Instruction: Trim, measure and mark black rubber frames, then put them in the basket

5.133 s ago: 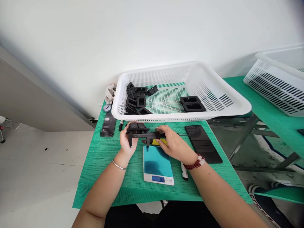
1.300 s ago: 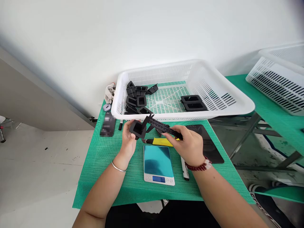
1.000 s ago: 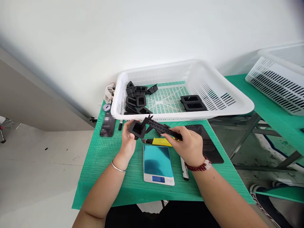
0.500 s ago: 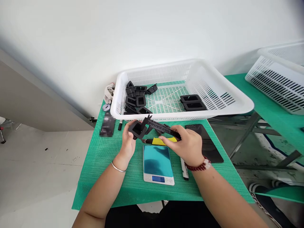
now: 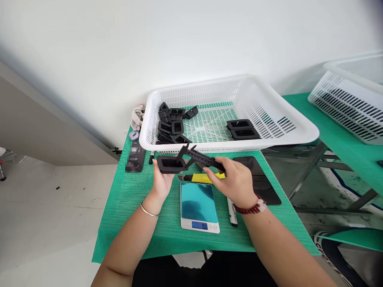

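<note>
Black plastic frame: pinched in left hand, opening upward, above the green surface. Black caliper: gripped by right hand, long axis slanting left toward the frame, tip touching its right edge. Scale below; white basket behind.

A: What is the black part?
B: A rectangular black tray-like piece with a hollow centre, lying nearly flat, just left of centre frame.
A: And the caliper?
B: Black, slanting down to the right, its tip touching the part's right edge.
</note>
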The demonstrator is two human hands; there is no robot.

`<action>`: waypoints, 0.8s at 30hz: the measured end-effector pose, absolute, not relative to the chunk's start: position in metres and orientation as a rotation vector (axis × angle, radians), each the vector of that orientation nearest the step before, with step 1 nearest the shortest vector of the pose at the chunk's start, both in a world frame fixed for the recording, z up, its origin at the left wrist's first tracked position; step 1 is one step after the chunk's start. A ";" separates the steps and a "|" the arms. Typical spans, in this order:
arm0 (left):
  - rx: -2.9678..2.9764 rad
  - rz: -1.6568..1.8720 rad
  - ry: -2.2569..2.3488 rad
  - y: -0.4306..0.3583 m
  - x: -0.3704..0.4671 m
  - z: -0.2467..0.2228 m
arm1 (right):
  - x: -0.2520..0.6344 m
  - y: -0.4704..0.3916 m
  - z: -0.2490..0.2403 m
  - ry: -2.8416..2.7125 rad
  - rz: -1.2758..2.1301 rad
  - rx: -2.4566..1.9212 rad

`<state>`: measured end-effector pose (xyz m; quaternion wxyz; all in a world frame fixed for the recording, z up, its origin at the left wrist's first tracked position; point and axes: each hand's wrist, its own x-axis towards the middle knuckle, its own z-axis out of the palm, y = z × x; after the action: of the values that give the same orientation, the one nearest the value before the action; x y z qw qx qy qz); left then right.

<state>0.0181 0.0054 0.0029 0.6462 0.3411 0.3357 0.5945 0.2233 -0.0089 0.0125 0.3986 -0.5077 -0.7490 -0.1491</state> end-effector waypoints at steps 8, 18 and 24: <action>0.610 1.360 0.811 0.011 0.010 0.003 | 0.226 -0.007 0.011 -1.995 -0.305 -1.237; 0.507 1.331 0.876 0.010 0.012 0.001 | 0.225 -0.008 0.011 -1.968 -0.362 -1.207; 0.558 1.318 0.927 0.011 0.013 0.000 | 0.224 -0.009 0.013 -1.962 -0.424 -1.227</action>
<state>0.0126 0.0107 -0.0002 0.6581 0.2464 0.4095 0.5819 0.2241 -0.0087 0.0127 0.3844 -0.4814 -0.7699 -0.1664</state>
